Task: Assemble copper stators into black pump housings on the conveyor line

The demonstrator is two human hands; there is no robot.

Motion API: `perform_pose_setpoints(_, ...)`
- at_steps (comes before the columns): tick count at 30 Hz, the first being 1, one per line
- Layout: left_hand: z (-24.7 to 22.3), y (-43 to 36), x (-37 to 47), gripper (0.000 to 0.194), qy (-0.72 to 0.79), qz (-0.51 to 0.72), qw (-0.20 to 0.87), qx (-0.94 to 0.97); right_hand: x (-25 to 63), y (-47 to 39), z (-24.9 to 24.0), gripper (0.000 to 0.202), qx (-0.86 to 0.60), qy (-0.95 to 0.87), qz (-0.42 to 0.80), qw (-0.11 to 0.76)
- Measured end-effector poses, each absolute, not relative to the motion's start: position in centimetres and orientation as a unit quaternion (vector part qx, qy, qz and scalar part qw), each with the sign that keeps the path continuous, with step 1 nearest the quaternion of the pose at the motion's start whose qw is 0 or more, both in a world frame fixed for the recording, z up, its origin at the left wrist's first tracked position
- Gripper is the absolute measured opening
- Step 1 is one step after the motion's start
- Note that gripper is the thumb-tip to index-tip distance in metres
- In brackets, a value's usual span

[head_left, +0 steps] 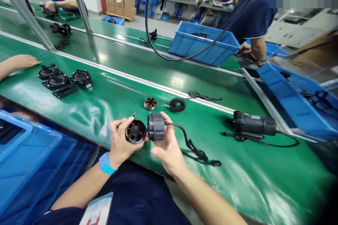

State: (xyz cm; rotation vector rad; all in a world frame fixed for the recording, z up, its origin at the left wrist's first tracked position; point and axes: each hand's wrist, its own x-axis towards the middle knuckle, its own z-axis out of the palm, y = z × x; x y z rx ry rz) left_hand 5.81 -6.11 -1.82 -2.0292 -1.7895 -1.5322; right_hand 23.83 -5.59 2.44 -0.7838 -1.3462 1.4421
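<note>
My left hand point(120, 140) is wrapped round a motor stator point(135, 131) with copper windings and a black centre. Right beside it, my right hand point(170, 147) holds a ribbed black cap point(156, 127), its fingers partly hidden behind the part. A black cable point(196, 151) runs from the cap to the green mat. Beyond my hands lie a second stator point(150, 103) and a black ring point(177, 104), with thin wires between them.
Several black housings point(56, 80) lie at the left near another person's hand point(22, 62). A black motor point(255, 124) lies at the right. Blue bins point(203, 44) and a metal rail point(148, 82) are beyond; stacked blue crates point(60, 168) stand lower left.
</note>
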Motion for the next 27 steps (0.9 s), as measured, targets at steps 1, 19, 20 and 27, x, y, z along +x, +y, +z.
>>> perform_pose_setpoints(1, -2.2, -6.3, 6.0, 0.077, -0.577, -0.49, -0.003, -0.653, 23.6, -5.0, 2.7, 0.113, -0.34, -0.553, 0.594, 0.475)
perform_pose_setpoints(19, -2.2, -6.0, 4.2, 0.044, -0.522, -0.492, -0.089, -0.691, 27.0, 2.0, 2.9, 0.052, -0.37, -0.761, 0.307, 0.435)
perform_pose_setpoints(20, -2.4, -6.0, 4.1, 0.044, -0.509, -0.502, -0.091, -0.693, 27.3, 2.0, 3.0, 0.052, -0.369, -0.767, 0.306, 0.427)
perform_pose_setpoints(27, -2.8, -5.7, 3.5, 0.031, -0.463, -0.513, -0.107, -0.714, 27.6, 1.6, 3.9, 0.063, -0.409, -0.761, 0.358, 0.355)
